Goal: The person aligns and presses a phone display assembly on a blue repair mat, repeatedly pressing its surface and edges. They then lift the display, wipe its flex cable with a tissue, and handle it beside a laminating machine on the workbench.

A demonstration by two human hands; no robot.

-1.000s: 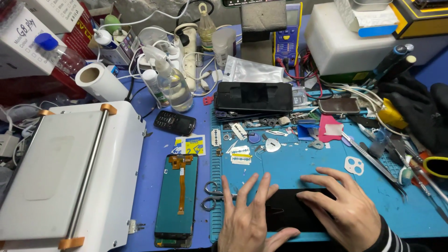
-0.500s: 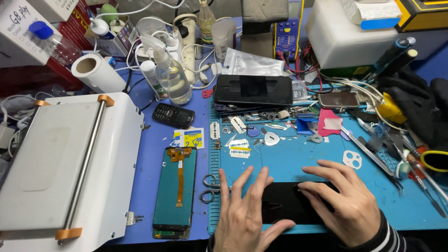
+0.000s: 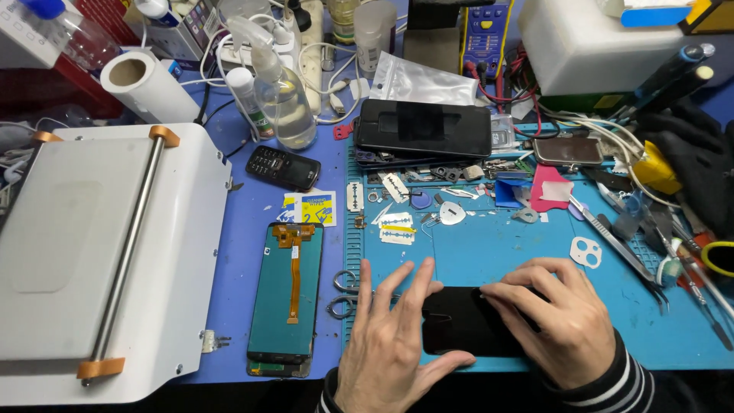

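Observation:
A black phone screen panel (image 3: pixel 459 325) lies flat on the blue work mat (image 3: pixel 497 245) near the front edge. My left hand (image 3: pixel 390 344) rests at its left end with fingers spread, the thumb along the panel's lower edge. My right hand (image 3: pixel 562 321) presses down on the panel's right half, fingers curled over its top edge. Left of the mat lies a teal display module (image 3: pixel 287 298) with an orange flex cable, back side up.
A white machine with a metal bar (image 3: pixel 99 252) fills the left. A dark phone (image 3: pixel 424 128), a small keypad phone (image 3: pixel 283 167), a spray bottle (image 3: pixel 283 99), scissors (image 3: pixel 344 294), tweezers (image 3: pixel 619 245), razor blades and small parts crowd the mat's back and right.
The view has dipped and shifted slightly, so the bench items sit higher in frame. Both hands stay on the black panel, with only small finger shifts.

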